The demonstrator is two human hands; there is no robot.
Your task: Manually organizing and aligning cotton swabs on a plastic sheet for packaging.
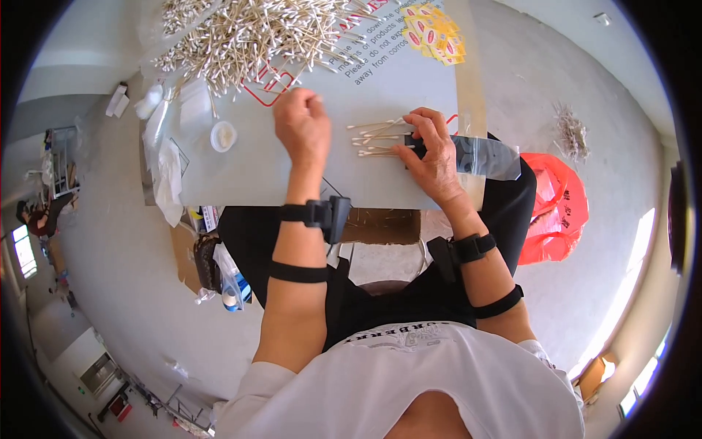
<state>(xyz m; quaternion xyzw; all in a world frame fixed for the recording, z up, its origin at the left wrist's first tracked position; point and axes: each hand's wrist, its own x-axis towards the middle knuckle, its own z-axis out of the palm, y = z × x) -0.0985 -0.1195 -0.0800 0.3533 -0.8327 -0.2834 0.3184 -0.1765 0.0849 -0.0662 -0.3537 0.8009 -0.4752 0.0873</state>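
Observation:
My left hand is raised over the table just below a big heap of cotton swabs. Its fingers are curled together, and what they hold, if anything, is hidden. To the right, my right hand grips the near end of a black and clear plastic pouch, thumb on one edge and fingers on the other. Several loose cotton swabs lie in a small bunch at the pouch's left end, white tips pointing left. My right palm covers part of the pouch.
Yellow and white labels are piled at the far right of the table. A small round tub and crumpled clear plastic lie at the left. A red bag stands right of my leg; a cardboard box sits under the table.

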